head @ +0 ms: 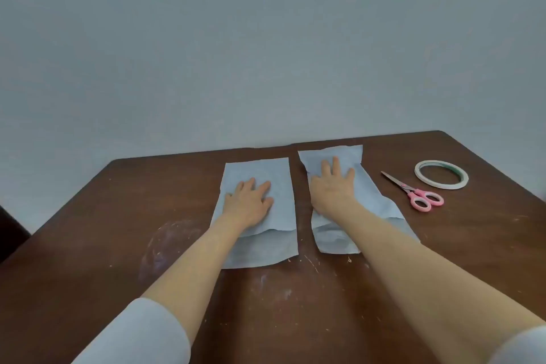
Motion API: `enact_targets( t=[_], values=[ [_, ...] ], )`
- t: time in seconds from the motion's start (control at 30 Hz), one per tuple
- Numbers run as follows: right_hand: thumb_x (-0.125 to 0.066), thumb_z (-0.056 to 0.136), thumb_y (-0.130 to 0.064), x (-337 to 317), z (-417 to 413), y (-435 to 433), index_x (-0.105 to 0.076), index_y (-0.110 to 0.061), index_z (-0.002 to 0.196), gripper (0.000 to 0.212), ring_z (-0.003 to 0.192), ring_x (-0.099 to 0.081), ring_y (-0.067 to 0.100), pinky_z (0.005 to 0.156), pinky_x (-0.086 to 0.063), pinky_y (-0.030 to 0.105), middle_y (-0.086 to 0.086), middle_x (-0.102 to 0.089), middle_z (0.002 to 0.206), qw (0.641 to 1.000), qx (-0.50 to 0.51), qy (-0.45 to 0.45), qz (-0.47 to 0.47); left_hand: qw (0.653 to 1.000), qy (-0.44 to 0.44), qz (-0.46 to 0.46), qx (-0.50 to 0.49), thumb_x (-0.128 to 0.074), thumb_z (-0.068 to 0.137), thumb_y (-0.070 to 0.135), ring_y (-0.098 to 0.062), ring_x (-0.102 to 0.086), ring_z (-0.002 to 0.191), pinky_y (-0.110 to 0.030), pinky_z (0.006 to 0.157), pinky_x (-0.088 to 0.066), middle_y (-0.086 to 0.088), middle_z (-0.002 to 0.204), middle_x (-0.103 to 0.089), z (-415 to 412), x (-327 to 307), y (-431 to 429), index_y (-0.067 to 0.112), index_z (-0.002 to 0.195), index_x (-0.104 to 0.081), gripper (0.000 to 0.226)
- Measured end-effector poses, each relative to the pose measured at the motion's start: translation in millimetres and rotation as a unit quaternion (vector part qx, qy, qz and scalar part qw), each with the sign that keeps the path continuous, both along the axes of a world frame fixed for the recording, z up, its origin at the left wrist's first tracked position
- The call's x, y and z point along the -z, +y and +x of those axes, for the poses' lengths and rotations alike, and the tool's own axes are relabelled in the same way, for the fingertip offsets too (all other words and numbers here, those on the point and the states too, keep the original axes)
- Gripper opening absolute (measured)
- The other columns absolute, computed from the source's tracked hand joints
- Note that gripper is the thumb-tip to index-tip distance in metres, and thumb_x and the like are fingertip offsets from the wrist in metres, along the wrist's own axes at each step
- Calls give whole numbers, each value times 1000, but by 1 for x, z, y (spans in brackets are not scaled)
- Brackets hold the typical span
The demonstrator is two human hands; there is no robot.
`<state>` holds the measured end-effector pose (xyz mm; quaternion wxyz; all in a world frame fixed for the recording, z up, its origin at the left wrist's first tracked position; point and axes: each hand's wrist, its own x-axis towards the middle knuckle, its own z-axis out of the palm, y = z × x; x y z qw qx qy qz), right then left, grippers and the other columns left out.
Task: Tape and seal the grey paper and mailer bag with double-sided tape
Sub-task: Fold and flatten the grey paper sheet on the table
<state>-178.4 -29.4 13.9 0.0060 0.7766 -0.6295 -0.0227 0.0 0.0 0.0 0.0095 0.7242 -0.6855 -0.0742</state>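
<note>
Two grey pieces are laid side by side on the worktop (118, 230), their long axes running away from the person, with a narrow strip of bare wood between them. The flatter left piece (266, 168) is judged to be the grey paper. The crinkled, slightly puffed right piece (331, 241) is judged to be the mailer bag, though what it holds, if anything, cannot be seen. Each is pressed down by one hand: the left hand (249, 201) on the left piece, the right hand (331, 186) on the right piece. The grip of both hands is apart, the fingers spread flat and nothing clasped.

The roll of double-sided tape (440, 185) is placed well to the right of the bag, at the far right of the worktop. The pink-handled scissors (413, 192) lie between bag and roll, blades pointing away and leftward. The right hand is plainly the nearer to both, so a reach rightward by that hand is judged the likely next step. No tape is seen on either piece.
</note>
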Motion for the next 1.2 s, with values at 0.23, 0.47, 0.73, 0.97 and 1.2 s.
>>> enact_targets(
  t=[0.23,0.47,0.73,0.97,1.2],
  values=[
    [-35,97,-15,0,-28,-13,-42,-13,141,45,146,13,38,116,-3,60,14,-1,160,1000,18,18,8,999,-21,25,30,-24,101,47,-28,-4,148,-54,115,-17,-2,161,-5,-30,1,-20,35,151,-13,53],
    [-40,97,-16,-14,-29,-7,-45,-14,139,42,146,-13,31,115,-20,44,14,-23,154,997,-44,-51,-25,998,-24,42,35,-31,99,49,-25,-9,147,-48,115,-24,-3,161,-8,-40,-11,-21,34,151,-15,57],
    [-48,97,-30,-15,-10,20,-42,-13,139,45,118,-51,33,96,-46,41,12,-41,138,990,-53,-127,45,998,13,38,49,-43,98,41,-26,-29,141,-40,110,-33,-7,157,-18,-20,-16,9,33,149,-27,54],
    [-54,92,-28,-17,-2,47,-45,-8,133,47,108,-57,31,81,-45,33,15,-51,128,986,14,-148,72,993,29,51,103,-46,98,35,-25,-33,139,-38,109,-32,-7,154,-28,1,-18,39,34,144,-38,47],
    [-50,90,2,-23,2,53,-61,-5,101,17,54,-52,17,36,-47,18,6,-52,67,906,108,-365,186,989,48,55,129,-41,101,29,-21,-34,139,-32,110,-28,-2,153,-34,13,-22,50,31,140,-46,39]
  ],
)
